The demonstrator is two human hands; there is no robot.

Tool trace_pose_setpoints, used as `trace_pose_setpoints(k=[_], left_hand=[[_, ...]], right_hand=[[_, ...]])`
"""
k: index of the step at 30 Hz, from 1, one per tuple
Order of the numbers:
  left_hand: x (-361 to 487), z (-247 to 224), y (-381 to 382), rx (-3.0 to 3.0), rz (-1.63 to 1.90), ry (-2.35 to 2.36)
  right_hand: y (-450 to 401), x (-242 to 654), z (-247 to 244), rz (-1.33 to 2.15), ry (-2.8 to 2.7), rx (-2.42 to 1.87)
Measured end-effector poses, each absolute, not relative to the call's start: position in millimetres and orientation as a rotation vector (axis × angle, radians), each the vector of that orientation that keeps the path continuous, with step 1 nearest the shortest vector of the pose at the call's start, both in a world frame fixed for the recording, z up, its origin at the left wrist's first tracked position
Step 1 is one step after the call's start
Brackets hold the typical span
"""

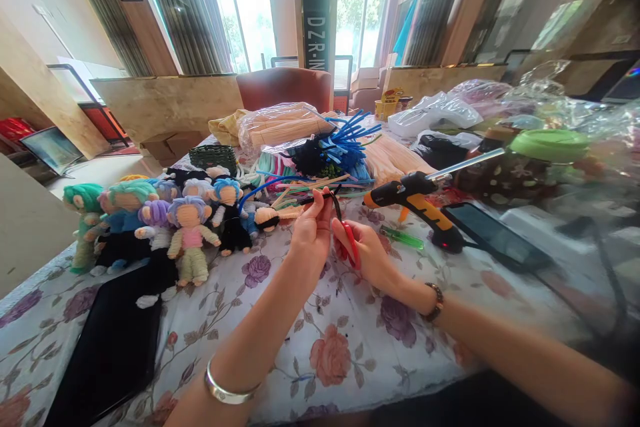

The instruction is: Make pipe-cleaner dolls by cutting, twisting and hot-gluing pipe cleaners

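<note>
My left hand pinches a thin black strip above the middle of the table. Close beside it on the right, my right hand is closed round the red-handled scissors, whose dark blades point up to the strip near my left fingertips. Just behind my hands lies a bundle of blue stems with black and other coloured ones. A yellow and black glue gun with a clear stick in its back rests to the right of my hands. A green cutter lies in front of it.
Several yarn dolls stand and lie at the left, behind a black tablet. At the right are a dark phone, a green-lidded container and plastic bags. Wrapped peach stems lie at the back of the flowered tablecloth.
</note>
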State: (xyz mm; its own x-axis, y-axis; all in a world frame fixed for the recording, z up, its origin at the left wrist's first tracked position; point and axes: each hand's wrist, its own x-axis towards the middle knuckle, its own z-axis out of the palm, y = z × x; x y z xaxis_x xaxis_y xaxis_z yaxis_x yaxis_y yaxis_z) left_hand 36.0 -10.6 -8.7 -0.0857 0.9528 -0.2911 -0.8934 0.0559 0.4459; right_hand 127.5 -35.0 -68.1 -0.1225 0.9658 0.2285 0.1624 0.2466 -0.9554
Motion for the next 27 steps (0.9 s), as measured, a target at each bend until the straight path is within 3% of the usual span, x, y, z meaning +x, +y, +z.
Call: trace_pose_setpoints(k=[27], left_hand=[[36.8,-13.2,-5.2,0.086,1.554,0.634]], right_hand=[[-34.8,121.8,-70.4,1.108,-1.447,-1.036]])
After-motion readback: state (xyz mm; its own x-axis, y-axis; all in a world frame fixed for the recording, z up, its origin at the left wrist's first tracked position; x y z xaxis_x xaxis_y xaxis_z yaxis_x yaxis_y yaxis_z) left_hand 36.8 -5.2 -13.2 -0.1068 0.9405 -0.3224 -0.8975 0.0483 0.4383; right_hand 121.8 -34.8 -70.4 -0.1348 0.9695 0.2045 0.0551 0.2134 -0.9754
